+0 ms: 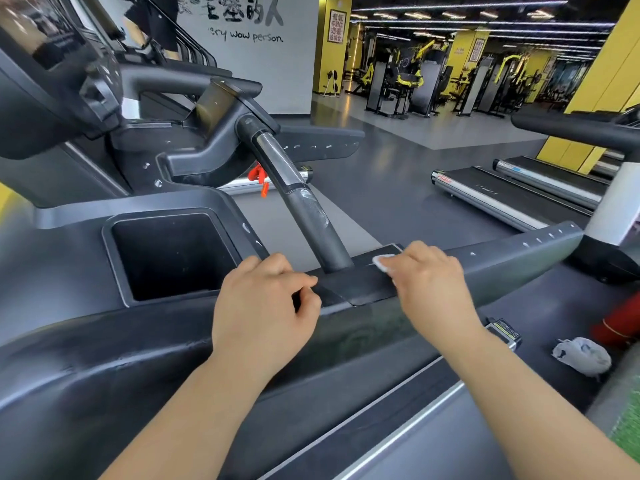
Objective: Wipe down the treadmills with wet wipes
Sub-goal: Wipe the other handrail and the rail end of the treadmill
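The right hand [433,282] is pinching a small white wet wipe [382,263] under its bent fingertips and is pressing it onto the flat black panel [363,287] at the foot of the thick black handlebar [304,209]. Only a corner of the wipe is showing past the fingers, just beside the handlebar's base. The upper part of the handlebar's grip is carrying pale, smeary streaks.

The left hand [263,306] is resting on the rim of the matt black plastic treadmill console [69,358]. Its fingers are curled in with the thumb tip against the index finger, and it is holding nothing that shows.

Just left of that hand, a deep square storage well [173,254] is sinking into the console. Its inside is showing dark walls and a dark floor with a few pale specks.

To the right, on the dark deck below the console, a crumpled grey-white wad [581,355] is lying near a red cylindrical object [620,323] cut off by the frame edge. A red plastic safety clip [258,176] is hanging behind the handlebar. Further right, two more treadmills with silver side rails [502,195] are standing on the grey floor.
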Available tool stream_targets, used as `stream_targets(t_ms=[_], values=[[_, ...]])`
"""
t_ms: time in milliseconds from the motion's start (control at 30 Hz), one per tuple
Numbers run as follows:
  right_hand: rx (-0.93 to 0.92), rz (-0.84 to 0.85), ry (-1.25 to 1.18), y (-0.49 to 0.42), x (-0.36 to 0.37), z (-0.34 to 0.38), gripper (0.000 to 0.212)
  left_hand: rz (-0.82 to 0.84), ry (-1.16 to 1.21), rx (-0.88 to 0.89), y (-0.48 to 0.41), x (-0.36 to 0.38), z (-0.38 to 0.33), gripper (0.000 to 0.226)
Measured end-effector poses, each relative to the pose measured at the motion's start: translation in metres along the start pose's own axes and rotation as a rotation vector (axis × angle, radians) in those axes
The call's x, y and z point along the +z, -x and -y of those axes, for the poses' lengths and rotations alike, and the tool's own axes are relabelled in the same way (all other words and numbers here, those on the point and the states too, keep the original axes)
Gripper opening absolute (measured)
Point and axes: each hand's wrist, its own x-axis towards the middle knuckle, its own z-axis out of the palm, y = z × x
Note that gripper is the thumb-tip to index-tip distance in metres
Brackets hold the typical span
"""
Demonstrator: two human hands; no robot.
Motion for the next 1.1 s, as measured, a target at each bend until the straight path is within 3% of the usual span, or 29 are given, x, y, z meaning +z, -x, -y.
stream_targets(t_ms=[67, 200, 333, 467, 533, 667, 800, 967, 1100], values=[[0.075, -0.039, -0.087, -0.002, -0.004, 0.005, 0.042, 0.001, -0.007, -0.006, -0.001, 0.001, -0.001, 0.041], [-0.098, -0.115, -0.124, 0.004, -0.001, 0.058, 0.032, 0.013, -0.02, 0.004, -0.002, 0.001, 0.001, 0.041], [-0.163, -0.178, -0.163, 0.015, 0.011, 0.04, 0.033, 0.013, -0.018, -0.004, -0.002, 0.001, 0.002, 0.041], [0.014, -0.231, -0.086, 0.028, 0.014, -0.001, 0.033, 0.004, -0.025, -0.013, -0.001, 0.0, -0.001, 0.041], [0.069, -0.278, -0.176, 0.029, 0.011, 0.008, 0.035, 0.003, -0.039, -0.017, -0.001, 0.0, -0.001, 0.041], [-0.17, -0.276, -0.246, 0.036, 0.017, 0.046, 0.036, 0.017, -0.048, -0.007, -0.002, -0.001, -0.001, 0.04], [-0.196, -0.285, -0.244, 0.041, 0.028, 0.016, 0.053, 0.032, -0.043, -0.004, -0.003, -0.002, -0.001, 0.041], [-0.005, -0.297, -0.233, 0.039, 0.023, -0.004, 0.032, 0.028, -0.052, 0.0, -0.005, 0.0, -0.005, 0.042], [-0.102, -0.268, -0.259, 0.031, 0.019, 0.027, 0.028, 0.081, -0.042, 0.093, -0.011, 0.012, -0.025, 0.042]])
